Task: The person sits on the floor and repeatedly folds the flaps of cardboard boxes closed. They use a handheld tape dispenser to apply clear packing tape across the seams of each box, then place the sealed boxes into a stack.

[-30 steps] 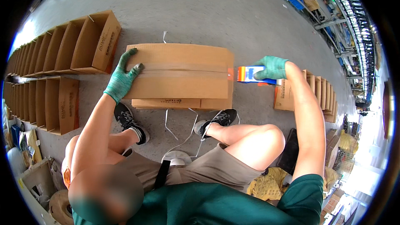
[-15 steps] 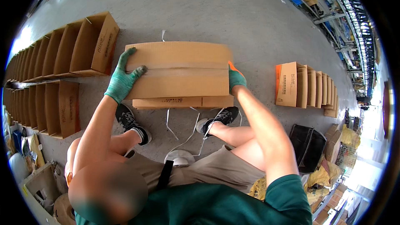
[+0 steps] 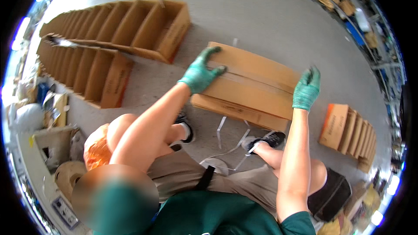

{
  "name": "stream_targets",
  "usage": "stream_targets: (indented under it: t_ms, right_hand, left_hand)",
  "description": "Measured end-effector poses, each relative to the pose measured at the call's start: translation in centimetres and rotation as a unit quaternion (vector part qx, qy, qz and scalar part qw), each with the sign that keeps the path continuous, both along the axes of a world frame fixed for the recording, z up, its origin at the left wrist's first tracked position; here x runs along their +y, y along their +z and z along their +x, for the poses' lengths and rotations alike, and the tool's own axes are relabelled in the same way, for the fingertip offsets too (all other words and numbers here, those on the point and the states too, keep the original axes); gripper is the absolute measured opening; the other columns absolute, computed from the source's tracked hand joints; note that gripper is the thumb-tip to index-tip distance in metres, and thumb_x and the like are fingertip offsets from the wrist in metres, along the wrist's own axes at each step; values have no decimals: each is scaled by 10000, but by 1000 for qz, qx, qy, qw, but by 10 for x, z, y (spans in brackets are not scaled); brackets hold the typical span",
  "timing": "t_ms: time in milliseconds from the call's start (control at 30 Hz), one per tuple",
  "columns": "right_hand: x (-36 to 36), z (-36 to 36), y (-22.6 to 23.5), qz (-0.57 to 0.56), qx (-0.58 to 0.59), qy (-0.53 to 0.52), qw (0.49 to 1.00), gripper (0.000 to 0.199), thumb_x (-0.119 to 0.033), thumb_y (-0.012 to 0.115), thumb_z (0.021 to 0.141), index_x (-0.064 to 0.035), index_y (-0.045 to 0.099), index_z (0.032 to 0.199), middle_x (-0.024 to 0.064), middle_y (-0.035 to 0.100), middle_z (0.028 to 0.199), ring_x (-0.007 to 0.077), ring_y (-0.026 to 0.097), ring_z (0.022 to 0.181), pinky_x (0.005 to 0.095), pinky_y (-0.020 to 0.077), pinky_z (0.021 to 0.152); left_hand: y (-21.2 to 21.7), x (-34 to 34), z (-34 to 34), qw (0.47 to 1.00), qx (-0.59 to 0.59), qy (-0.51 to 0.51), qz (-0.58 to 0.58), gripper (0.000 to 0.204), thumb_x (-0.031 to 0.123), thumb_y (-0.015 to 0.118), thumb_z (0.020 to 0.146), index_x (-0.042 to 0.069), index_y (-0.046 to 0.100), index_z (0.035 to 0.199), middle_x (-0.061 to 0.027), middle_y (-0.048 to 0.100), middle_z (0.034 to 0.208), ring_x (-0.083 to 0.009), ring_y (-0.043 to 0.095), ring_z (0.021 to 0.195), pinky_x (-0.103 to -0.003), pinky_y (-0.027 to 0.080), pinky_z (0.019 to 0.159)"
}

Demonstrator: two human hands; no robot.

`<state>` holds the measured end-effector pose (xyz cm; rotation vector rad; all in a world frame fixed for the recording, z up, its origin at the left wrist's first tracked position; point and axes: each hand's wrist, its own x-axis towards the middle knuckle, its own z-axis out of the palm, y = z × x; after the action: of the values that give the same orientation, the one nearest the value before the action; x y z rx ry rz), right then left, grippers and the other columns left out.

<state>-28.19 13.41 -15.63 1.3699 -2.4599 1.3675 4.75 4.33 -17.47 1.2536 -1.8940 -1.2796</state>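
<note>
A closed cardboard box (image 3: pixel 257 78) with a lengthwise middle seam rests on a bundle of cardboard (image 3: pixel 239 110) in front of my legs. My left hand (image 3: pixel 201 73), in a green glove darkened at the fingertips, grips the box's left end, thumb and forefinger over its top. Beside the right end is my right hand (image 3: pixel 307 88), gloved alike, with fingers pointing up and slightly blurred. It seems to hold nothing, and I cannot tell whether its edge touches the box. White strapping (image 3: pixel 221 126) trails over the floor between my shoes.
Two long rows of open, nested cartons (image 3: pixel 174 32) stand at the left. A shorter row of cartons (image 3: pixel 334 124) is at the right. By my right knee lies a black bin (image 3: pixel 329 196). Shelving (image 3: pixel 378 66) lines the far right; a cream-coloured machine (image 3: pixel 32 165) stands at the lower left.
The view has turned, so everything sits tilted and further right. My right hand has come out from behind the box's right end and lifted beside it. My left hand keeps its place.
</note>
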Motion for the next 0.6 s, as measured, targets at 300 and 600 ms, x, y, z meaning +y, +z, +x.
stream_targets:
  t_ms: [300,600]
  right_hand:
    - [-53,136,-14,140,272,205,930,510,-426,501,966,-154,507,1397,140,489,1430,386,411,1347,574,256,1146]
    - [11,-38,-58,158,-169,78,970,723,-661,447,930,-121,478,1411,180,448,1460,357,432,1348,423,385,1090]
  left_hand:
    - [-2,-4,-2,1000,14,10,23,793,187,665,925,153,194,1562,-183,426,1492,-289,445,1353,-377,363,1115]
    - [-23,-13,-4,984,-165,43,54,675,553,315,1018,66,366,1482,-267,523,1377,-410,511,1269,-445,389,1065]
